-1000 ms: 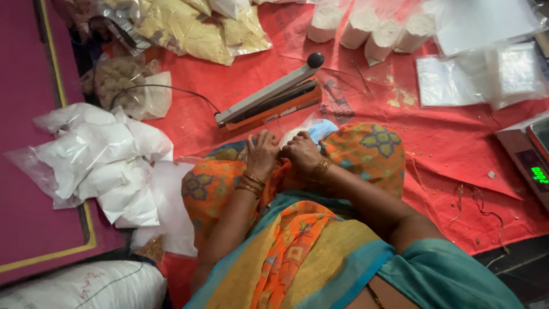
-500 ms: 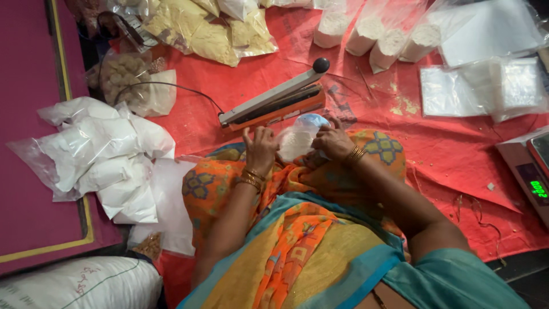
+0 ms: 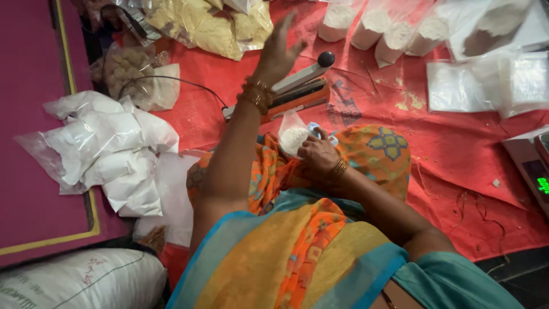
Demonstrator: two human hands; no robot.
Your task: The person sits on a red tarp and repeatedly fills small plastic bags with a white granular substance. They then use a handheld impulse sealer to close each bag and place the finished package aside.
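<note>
The right hand (image 3: 318,157) is closed around a small clear bag (image 3: 294,136) with white powder in it, pinching the bag near its top, just above the lap. The left hand (image 3: 278,52) holds nothing; its fingers are spread wide. A moment ago both hands were close together on the little bag, down by the lap. Now the left hand has let go and gone up and forward, so only the right hand keeps the bag. The left hand now hangs over the long sealing machine (image 3: 297,88) with the black knob, so it looks as if the bag's open top is about to be shut there, though that is only a guess. The left arm is stretched out long and nearly straight, with the palm facing down and the bangles showing at the wrist. The right arm is bent, and its wrist rests on the orange cloth over the knee. All of this sits on a big red mat (image 3: 457,143). To the left lies a heap of filled white bags (image 3: 108,149).
</note>
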